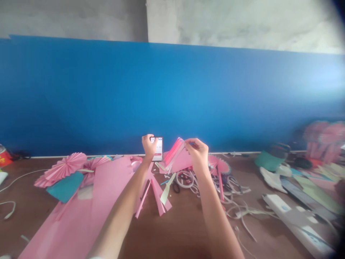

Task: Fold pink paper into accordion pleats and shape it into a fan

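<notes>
My left hand [149, 145] is stretched out to the back of the table, its fingers closed round a phone [157, 148] that stands upright against the blue wall with its screen lit. My right hand [198, 151] is beside it, pinching the upper end of a folded, pleated strip of pink paper [174, 152] that slants down to the left. Below both hands lie folded pink paper pieces [156, 194], a pair of scissors [176, 186] and rolls of tape [185, 178].
A large pink sheet [88, 201] covers the brown table at left. Pink paper fans [63, 169] and a teal sheet [66, 186] lie further left. White paper strips [237, 208] trail to the right. Boxes, papers and more pink fans [323, 140] crowd the right side.
</notes>
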The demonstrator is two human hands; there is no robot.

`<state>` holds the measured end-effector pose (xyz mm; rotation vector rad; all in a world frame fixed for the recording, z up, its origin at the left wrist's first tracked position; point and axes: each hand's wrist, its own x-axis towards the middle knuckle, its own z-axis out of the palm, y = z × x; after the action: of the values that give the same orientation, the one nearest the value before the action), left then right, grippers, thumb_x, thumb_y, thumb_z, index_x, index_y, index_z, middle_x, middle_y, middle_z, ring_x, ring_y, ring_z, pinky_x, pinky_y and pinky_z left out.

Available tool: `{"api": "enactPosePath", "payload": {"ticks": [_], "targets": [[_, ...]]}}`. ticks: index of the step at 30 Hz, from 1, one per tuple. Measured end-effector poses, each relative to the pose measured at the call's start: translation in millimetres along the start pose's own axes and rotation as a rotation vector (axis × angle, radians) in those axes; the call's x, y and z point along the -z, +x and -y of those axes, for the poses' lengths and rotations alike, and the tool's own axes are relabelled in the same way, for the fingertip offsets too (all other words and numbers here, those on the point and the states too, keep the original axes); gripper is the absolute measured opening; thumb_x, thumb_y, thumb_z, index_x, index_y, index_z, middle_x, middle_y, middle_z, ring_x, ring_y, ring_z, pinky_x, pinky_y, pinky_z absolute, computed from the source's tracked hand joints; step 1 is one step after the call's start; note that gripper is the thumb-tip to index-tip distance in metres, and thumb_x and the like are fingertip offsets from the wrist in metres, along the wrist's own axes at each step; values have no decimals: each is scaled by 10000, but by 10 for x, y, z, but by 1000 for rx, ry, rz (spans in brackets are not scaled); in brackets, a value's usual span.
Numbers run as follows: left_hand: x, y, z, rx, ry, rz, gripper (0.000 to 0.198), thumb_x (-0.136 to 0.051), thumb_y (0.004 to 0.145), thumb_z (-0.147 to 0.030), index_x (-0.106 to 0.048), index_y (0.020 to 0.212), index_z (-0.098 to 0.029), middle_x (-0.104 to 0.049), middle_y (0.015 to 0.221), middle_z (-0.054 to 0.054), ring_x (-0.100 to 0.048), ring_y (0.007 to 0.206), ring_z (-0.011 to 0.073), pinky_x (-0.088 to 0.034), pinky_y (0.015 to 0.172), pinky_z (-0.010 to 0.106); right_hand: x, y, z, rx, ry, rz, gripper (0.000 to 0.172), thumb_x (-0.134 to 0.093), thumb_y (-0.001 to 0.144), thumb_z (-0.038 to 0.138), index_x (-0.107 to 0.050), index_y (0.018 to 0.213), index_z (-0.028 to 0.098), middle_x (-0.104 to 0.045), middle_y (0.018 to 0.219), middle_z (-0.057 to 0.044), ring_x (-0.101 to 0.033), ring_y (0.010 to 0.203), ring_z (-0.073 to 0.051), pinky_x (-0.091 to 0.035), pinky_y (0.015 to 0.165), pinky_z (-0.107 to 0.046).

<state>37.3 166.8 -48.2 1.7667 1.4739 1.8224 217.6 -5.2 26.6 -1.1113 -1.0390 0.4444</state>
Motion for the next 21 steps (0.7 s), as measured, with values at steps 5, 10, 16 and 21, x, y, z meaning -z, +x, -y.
{"api": "enactPosePath", "payload": {"ticks": [5, 10, 16, 21], "targets": [[-24, -7, -26, 28, -13, -33, 172, -711, 745, -237, -632, 894, -205, -572, 978, 71, -562, 994, 240, -445, 984, 394, -4, -10, 13, -11, 16, 23, 147, -679, 715, 277, -726, 797, 164, -636, 609, 5, -536, 551, -126, -381, 520, -241], [-16, -14, -19, 41, -23, -25, 180, -711, 747, -235, -638, 909, -209, -573, 982, 69, -564, 992, 235, -450, 971, 382, -7, -14, 20, -8, 20, 16, 134, -683, 718, 266, -726, 795, 165, -619, 592, 15, -520, 546, -118, -373, 525, -238], [-34, -12, -42, 69, -31, -37, 185, -726, 735, -247, -638, 894, -213, -580, 994, 76, -551, 1034, 252, -431, 992, 398, -4, -14, 17, -16, 23, 23, 125, -686, 718, 260, -727, 792, 168, -627, 602, 13, -517, 547, -113, -366, 521, -234], [33, -145, 47, 140, -72, -32, 350, -718, 763, -323, -633, 1081, -204, -595, 1087, 101, -584, 1014, 245, -448, 957, 399, -6, 17, 12, -33, 33, 18, 121, -703, 689, 257, -724, 768, 167, -604, 558, 21, -509, 524, -112, -369, 515, -236]]}}
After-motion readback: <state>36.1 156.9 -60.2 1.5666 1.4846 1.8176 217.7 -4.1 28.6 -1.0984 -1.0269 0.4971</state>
